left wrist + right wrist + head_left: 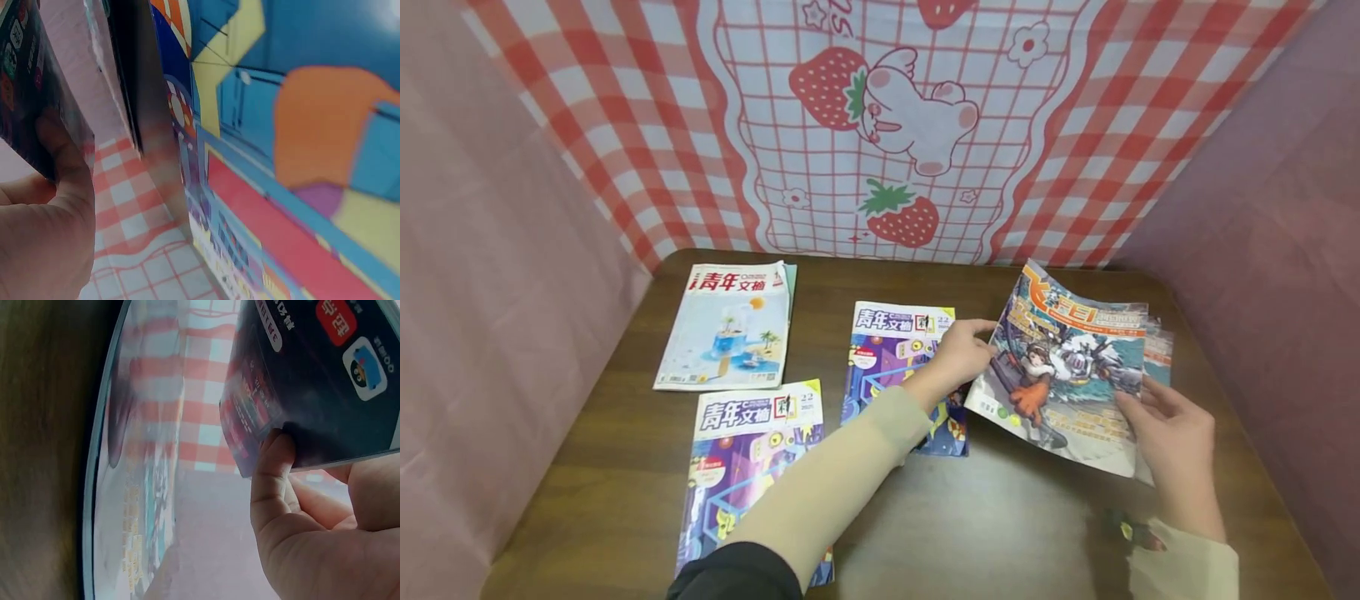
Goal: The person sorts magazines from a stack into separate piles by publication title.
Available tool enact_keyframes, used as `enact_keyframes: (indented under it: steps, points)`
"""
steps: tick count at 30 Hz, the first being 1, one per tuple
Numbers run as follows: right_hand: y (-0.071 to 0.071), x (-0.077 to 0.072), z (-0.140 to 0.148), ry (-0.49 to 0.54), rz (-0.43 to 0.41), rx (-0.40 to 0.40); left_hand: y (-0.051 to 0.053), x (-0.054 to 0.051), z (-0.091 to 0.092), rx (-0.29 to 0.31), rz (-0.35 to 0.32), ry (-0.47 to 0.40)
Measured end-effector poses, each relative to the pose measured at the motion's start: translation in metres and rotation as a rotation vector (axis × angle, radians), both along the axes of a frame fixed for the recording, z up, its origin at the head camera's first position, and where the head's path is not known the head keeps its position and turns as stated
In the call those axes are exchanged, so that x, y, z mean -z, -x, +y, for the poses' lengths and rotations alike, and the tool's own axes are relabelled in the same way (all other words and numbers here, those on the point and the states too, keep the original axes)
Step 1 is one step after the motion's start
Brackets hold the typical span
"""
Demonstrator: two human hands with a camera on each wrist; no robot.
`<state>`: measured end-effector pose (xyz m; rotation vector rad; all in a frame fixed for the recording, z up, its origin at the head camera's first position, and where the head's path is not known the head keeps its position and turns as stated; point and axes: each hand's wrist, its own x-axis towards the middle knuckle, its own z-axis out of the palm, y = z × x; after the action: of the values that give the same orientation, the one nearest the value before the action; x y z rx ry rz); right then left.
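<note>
A comic-style magazine with a teal and orange cover is held up, tilted, above the right part of the table. My left hand pinches its left edge. My right hand grips its lower right edge, thumb on the front cover. Both wrist views show fingers on its dark back cover. Partly hidden under it, at least one other magazine lies on the table. A purple magazine lies beneath my left wrist, seen close up in the left wrist view.
On the brown wooden table, a second purple magazine lies front left, partly covered by my left sleeve. Behind it a white magazine with an ice-pop picture rests on another, whose edge shows. A red-checked cloth hangs behind the table.
</note>
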<state>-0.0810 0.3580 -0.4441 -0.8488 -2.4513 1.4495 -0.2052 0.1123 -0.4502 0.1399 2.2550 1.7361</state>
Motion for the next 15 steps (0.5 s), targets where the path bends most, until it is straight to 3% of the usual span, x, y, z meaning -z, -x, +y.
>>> enact_keyframes:
  steps: [5,9,15]
  points:
    - [0.000,0.003,0.010,-0.011,-0.005,0.015,0.005,0.003,0.015,0.018,0.019,0.052]
    - [-0.003,0.005,0.020,-0.006,-0.049,0.046,0.006,0.002,0.028,0.019,0.035,0.150]
    - [-0.007,0.007,0.028,0.247,0.011,0.119,0.007,0.000,0.041,0.054,0.120,0.286]
